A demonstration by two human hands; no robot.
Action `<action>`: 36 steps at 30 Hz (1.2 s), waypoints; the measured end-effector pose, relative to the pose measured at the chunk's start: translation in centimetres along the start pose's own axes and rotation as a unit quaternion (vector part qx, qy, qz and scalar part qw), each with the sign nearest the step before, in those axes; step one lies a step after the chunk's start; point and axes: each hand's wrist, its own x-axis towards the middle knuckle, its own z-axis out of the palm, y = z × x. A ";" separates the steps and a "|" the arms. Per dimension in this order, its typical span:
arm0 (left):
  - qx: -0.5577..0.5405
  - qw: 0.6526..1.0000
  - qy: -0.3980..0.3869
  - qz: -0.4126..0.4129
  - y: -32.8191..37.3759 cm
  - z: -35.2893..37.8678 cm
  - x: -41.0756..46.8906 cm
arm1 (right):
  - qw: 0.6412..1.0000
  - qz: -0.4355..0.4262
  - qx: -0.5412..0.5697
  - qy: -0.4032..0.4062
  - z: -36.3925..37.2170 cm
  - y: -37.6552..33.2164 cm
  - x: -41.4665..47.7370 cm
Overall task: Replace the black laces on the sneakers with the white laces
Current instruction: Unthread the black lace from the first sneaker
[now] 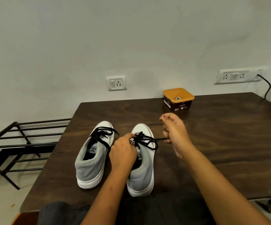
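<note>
Dark wood table (212, 143) bears the left sneaker (91, 159), laced black, beside the right sneaker (145, 176), whose knot the left hand (123, 153) pinches. The right hand (175, 133), fingers curled, pinches the black lace (146, 142) end and draws it sideways. A steady pull with the shoe pinned should loosen it. Beyond, an orange tub (178, 99) holds something pale, too small to identify.

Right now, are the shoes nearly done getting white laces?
Not nearly. Nothing is done: both sneakers wear black laces. The left hand pinches the right sneaker's laces while the right hand pulls one end sideways. The left sneaker waits, tied. No white laces threaded.
</note>
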 end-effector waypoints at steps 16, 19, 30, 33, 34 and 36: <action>0.084 0.995 -0.009 0.054 0.3 0.5 -0.7 | 0.972 0.099 0.119 -0.175 0.9 0.1 -1.1; 0.080 0.995 -0.007 0.058 0.3 0.5 -0.7 | 0.951 0.094 0.256 -0.147 0.7 -0.6 -0.9; 0.053 0.998 0.000 0.042 -0.3 0.4 -0.2 | 0.944 0.093 0.313 -0.041 -1.5 -1.3 0.2; 0.042 0.998 -0.012 0.044 -0.2 0.2 -0.1 | 0.999 0.023 -0.020 -0.011 -1.9 0.3 0.3; 0.042 0.998 -0.017 0.044 -0.2 0.2 -0.2 | 0.993 -0.007 -0.117 -0.027 -1.7 0.9 0.4; 0.040 0.998 -0.030 0.044 -0.1 0.2 -0.2 | 0.957 -0.043 -0.271 -0.098 -1.3 1.7 0.5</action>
